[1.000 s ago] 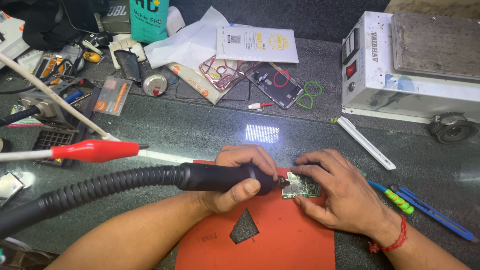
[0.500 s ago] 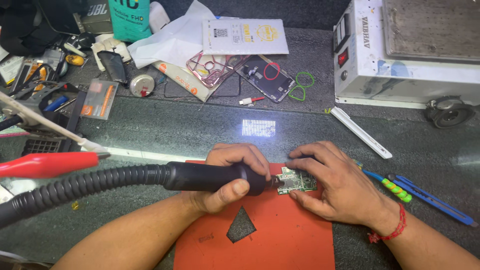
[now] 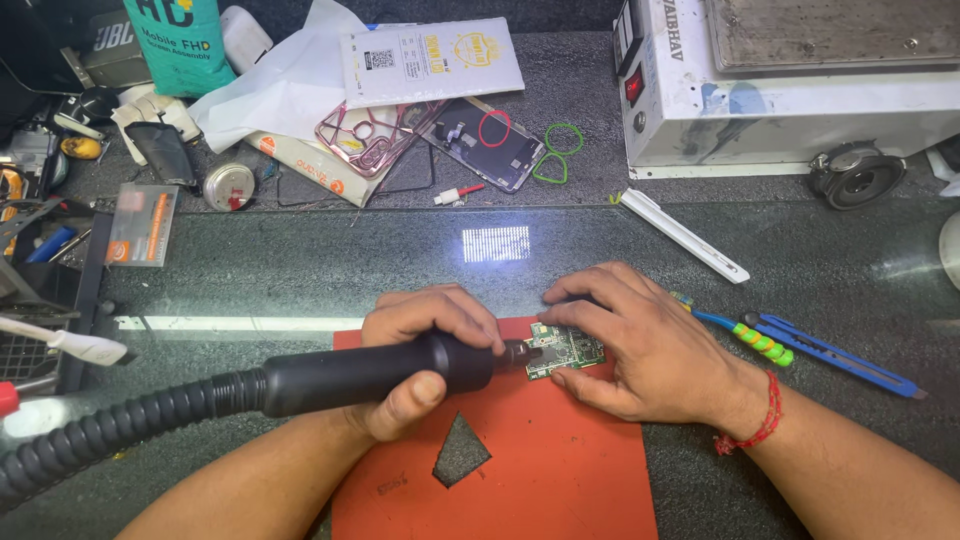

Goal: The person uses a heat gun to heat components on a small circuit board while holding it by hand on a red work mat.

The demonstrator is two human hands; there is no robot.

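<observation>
In my left hand (image 3: 425, 345), fingers wrapped tight, lies the black hot-air wand (image 3: 370, 372), its nozzle touching the green board (image 3: 565, 349). The board sits under my right hand's (image 3: 640, 345) fingertips, pinned flat on the red mat (image 3: 540, 470).

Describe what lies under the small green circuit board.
The green circuit board rests on an orange mat on the dark table. The right hand covers its right edge, so what is beneath there cannot be seen.
</observation>
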